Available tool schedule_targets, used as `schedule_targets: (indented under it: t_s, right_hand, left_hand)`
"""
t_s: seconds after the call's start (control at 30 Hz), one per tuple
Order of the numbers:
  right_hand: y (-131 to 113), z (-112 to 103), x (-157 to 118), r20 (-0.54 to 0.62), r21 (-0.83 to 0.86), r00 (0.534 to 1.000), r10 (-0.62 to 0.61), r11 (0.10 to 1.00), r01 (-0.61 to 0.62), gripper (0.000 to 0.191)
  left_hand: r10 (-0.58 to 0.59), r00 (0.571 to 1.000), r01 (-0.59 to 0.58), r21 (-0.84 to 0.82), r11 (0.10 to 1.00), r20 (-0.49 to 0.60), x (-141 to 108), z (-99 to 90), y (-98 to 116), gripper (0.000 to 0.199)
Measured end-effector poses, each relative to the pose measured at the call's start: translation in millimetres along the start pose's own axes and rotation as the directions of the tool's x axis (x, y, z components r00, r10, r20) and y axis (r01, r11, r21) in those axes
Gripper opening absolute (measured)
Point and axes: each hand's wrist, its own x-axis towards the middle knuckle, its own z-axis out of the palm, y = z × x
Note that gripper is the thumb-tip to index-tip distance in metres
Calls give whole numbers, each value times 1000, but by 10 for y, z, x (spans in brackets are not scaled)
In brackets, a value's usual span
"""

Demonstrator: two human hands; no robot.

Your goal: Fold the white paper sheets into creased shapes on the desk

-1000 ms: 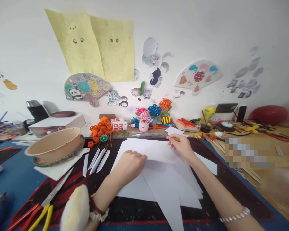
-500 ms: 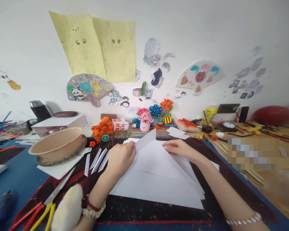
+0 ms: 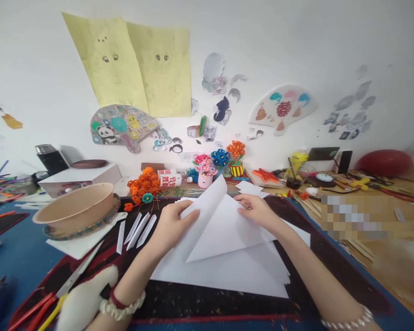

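Both hands are on a sheet of white paper point(image 3: 232, 225), raised over a stack of white paper point(image 3: 251, 278) on the dark mat. My left hand point(image 3: 174, 220) grips the sheet's left side, thumb on top, where the paper curls up to a pointed tip. On the other side my right hand point(image 3: 257, 210) pinches the sheet's right edge between thumb and fingers. A fold or edge runs diagonally down the sheet to a low corner. Left of my left hand lie several narrow folded paper strips point(image 3: 138, 233).
Scissors point(image 3: 81, 269) and a white fluffy piece point(image 3: 86, 294) are near my left forearm. A beige bowl point(image 3: 74, 204) stands farther left. Orange pipe-cleaner flowers point(image 3: 146, 184) and a pink flower pot point(image 3: 205, 178) line the back. Thin wooden sticks point(image 3: 355, 250) lie at right.
The sheet has lifted off the stack and turned, its lower corner now pointing toward the front left. My left thumb has spread over its curled side. The view has shifted slightly.
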Motion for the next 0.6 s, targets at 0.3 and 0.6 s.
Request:
schedule_targets:
  t_s: [0.3,0.6]
  right_hand:
    - [-56,41,-72,138,110,989,-51,993,36,34]
    - [-168,84,-92,275,89,945,-178,983,159,27]
  left_hand:
    - [-178,930,283,-317,905,320,-28,9,-29,40]
    - [-224,969,153,459,875,103,41,27,-272,44]
